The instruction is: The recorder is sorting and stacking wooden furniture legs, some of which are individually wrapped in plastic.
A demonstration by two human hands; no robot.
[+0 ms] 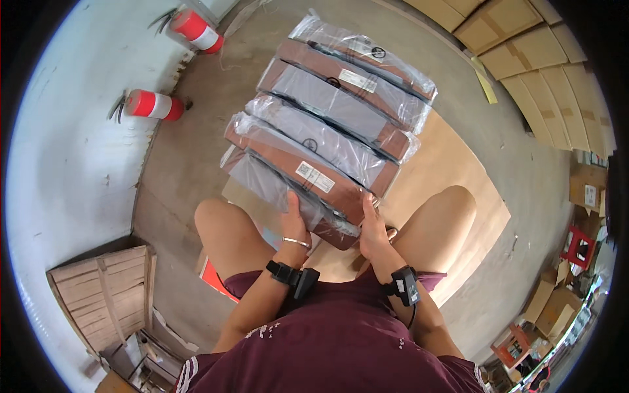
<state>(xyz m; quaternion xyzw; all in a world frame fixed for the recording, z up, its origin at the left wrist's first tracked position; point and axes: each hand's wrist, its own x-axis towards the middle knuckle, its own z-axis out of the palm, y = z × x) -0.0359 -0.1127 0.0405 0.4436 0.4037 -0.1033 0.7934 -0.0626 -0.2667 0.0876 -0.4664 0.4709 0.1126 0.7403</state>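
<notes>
Several long brown boxes in clear plastic wrap lie side by side in front of me, in a row running away from my knees. The nearest wrapped box carries a white label on its brown face, and loose film shows along its near side. My left hand grips its near side, thumb up against the film and the other fingers hidden beneath. At its right end, my right hand presses with the fingers pointing away from me. Behind it, another wrapped box bears a round black mark. The farthest wrapped box has crumpled film at its left end.
A flat cardboard sheet lies under the row and out to the right. Two red fire extinguishers stand by the left wall. Stacked cartons line the far right. A wooden crate sits at the lower left, a red stool at the right.
</notes>
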